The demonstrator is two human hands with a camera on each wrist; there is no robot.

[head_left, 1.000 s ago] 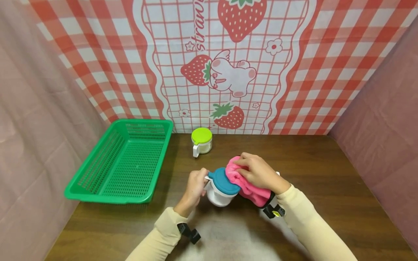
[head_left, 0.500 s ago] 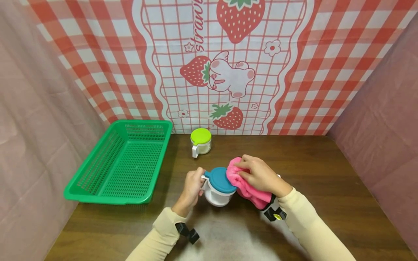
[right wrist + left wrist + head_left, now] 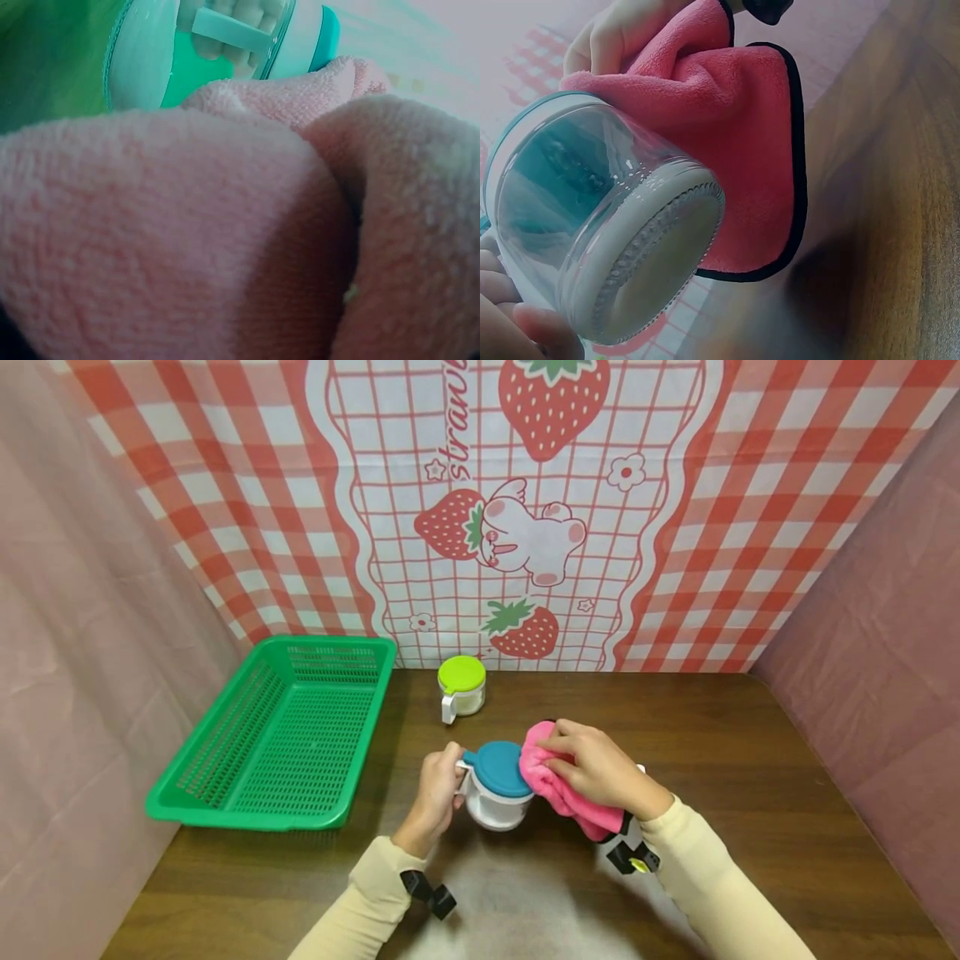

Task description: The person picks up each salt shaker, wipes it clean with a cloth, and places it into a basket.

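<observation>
A clear glass seasoning jar (image 3: 498, 810) with a blue lid (image 3: 502, 768) and a white handle is held by my left hand (image 3: 435, 789), fingers curled round the handle. White grains lie in its bottom, and the left wrist view shows the jar (image 3: 607, 217) tilted and raised over the table. My right hand (image 3: 592, 764) pinches a pink cloth (image 3: 555, 785) with black edging and presses it to the right side of the lid. The cloth (image 3: 742, 150) hangs down beside the glass. In the right wrist view the cloth (image 3: 165, 217) hides most of the scene.
A smaller jar (image 3: 462, 685) with a lime green lid stands on the wooden table near the back. To the left is a green plastic basket (image 3: 363, 743). A small white object (image 3: 641, 768) shows partly behind the right wrist. A strawberry-print curtain (image 3: 525, 527) closes the back.
The left hand and the blue-lidded jar have shifted slightly left and up in the head view. The right hand keeps the cloth at the lid's edge, having moved slightly.
</observation>
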